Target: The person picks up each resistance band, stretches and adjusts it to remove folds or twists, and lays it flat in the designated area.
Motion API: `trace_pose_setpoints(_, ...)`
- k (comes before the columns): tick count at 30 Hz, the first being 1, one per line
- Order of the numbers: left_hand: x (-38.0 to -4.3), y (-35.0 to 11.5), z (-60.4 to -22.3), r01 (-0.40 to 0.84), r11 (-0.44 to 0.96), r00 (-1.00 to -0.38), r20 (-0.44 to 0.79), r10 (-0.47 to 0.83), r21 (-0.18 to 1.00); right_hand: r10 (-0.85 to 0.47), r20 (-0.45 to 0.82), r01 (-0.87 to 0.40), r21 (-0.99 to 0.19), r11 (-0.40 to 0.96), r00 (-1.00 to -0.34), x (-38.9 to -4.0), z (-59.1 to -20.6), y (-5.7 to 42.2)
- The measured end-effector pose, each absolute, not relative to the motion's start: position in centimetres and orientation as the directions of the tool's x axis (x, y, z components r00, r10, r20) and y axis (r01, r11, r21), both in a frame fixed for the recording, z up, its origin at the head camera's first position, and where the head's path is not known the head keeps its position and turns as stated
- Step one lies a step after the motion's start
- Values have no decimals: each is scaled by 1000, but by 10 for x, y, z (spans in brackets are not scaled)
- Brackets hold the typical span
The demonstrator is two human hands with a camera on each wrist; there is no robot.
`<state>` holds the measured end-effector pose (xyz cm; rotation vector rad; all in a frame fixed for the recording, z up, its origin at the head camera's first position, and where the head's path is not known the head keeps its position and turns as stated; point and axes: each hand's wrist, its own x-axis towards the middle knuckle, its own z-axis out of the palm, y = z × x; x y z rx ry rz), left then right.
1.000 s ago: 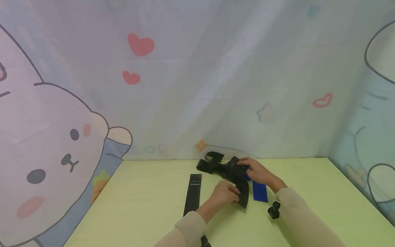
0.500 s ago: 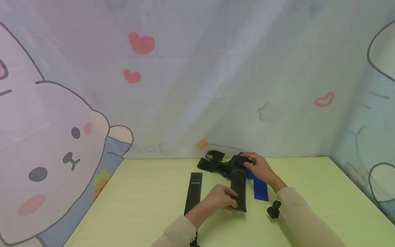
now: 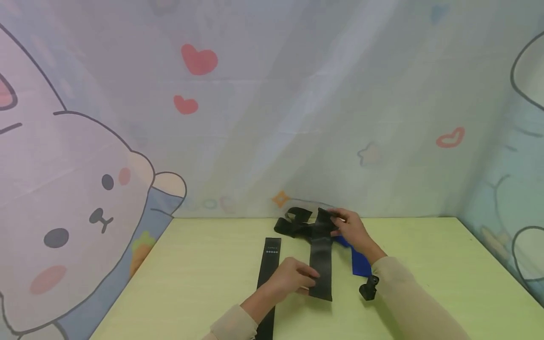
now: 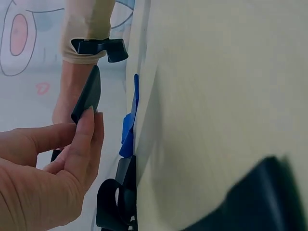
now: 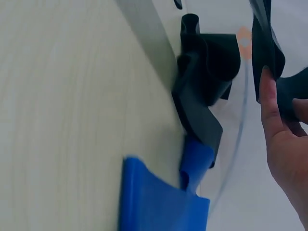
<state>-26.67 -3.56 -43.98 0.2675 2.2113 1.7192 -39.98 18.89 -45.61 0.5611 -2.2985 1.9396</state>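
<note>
Between my hands stretches a black resistance band (image 3: 321, 264), held above the table. My left hand (image 3: 293, 276) pinches its near end between thumb and fingers; the band's edge (image 4: 89, 94) shows there in the left wrist view. At the far end my right hand (image 3: 352, 230) grips the band, with the fingertips against it in the right wrist view. Behind it lie more black bands (image 5: 202, 115), looped and tangled at the table's back edge. A blue band (image 3: 360, 262) lies partly folded under my right forearm.
Another black band (image 3: 272, 259) with a row of pale dots lies flat to the left, partly under my left forearm. The pale yellow table (image 3: 204, 274) ends at a cartoon-printed curtain (image 3: 255, 141). A camera (image 3: 369, 288) is on my right wrist.
My left hand has drawn the band's near end toward me and slightly left. The band, bent and crumpled before, is now straighter. My right hand has kept hold near the back edge.
</note>
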Motion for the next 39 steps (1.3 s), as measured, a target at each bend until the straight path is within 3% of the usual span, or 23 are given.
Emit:
trace_pose_setpoints(8, -258, -50, -450, -101, 233, -918, -181, 354, 967, -155, 184, -187, -982, 2, -971, -399, -456, 166)
trace_pose_setpoints(14, -256, -55, -447, -85, 230, -906, -171, 387, 969, -62, 195, -195, -981, 5, -979, -396, -453, 150)
trace_pose_setpoints(25, -244, -63, -444, -108, 278, -902, -212, 375, 954, -235, 242, -287, -942, 177, -941, -394, -457, 140)
trace_pose_setpoints(33, -238, -74, -447, -109, 288, -896, -220, 386, 951, -275, 318, -396, -866, 305, -907, -391, -460, 135)
trace_pose_setpoints(39, -235, -81, -452, -124, 277, -892, -229, 389, 953, -304, 279, -368, -881, 296, -911, -389, -466, 130)
